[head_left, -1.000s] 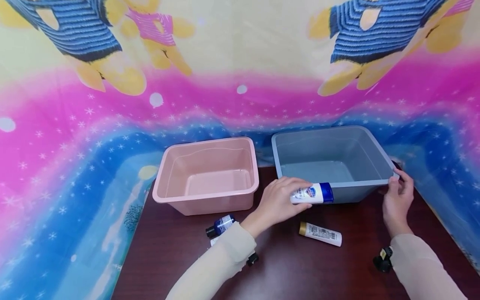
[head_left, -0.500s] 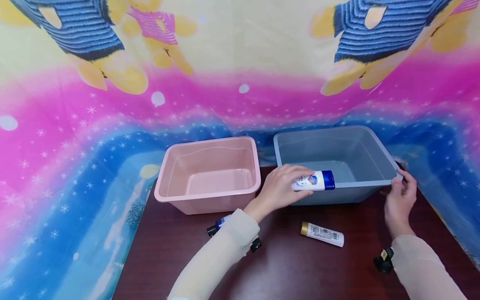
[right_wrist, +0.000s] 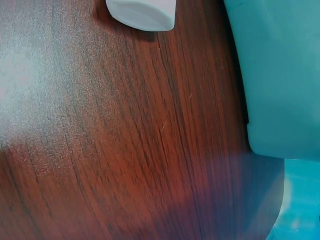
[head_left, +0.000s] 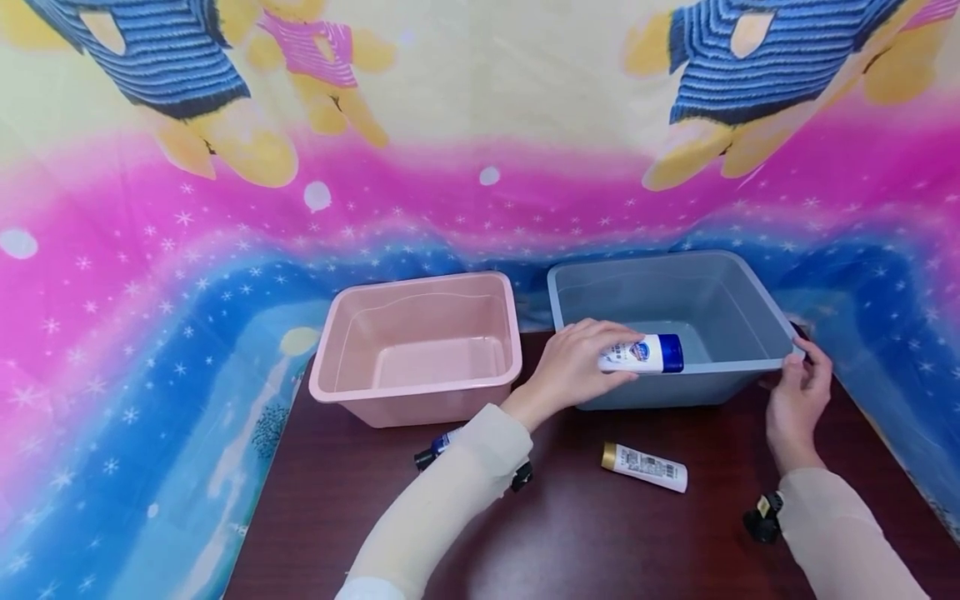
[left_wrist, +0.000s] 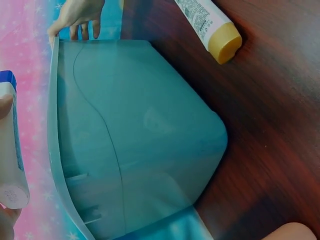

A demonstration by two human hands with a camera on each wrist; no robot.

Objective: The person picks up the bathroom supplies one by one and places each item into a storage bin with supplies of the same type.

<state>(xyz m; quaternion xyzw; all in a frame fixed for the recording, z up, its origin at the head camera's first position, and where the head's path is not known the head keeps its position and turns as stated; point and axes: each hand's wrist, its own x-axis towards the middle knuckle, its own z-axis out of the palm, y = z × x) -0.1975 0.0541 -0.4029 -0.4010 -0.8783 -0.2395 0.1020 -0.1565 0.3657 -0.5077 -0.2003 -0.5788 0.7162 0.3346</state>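
My left hand [head_left: 573, 364] grips a white bottle with a blue cap [head_left: 647, 353] on its side, at the near rim of the grey basin [head_left: 675, 389]. In the left wrist view the same white bottle [left_wrist: 11, 150] shows at the left edge, fingers on it. At the basin's near right corner my right hand [head_left: 798, 408] pinches the rim between thumb and fingers. A white bottle with a gold cap [head_left: 645, 467] lies on the table in front of the basin. Partly hidden behind my left sleeve is a dark blue bottle with a black cap [head_left: 435, 450].
A pink basin [head_left: 427, 408] stands left of the grey one on the dark wooden table [head_left: 600, 550]. A patterned cloth [head_left: 465, 200] hangs behind both basins. Black wrist cameras show by both sleeves.
My left hand has carried the blue-capped bottle up and slightly right, from in front of the grey basin to its near rim. The right hand stays on the corner.
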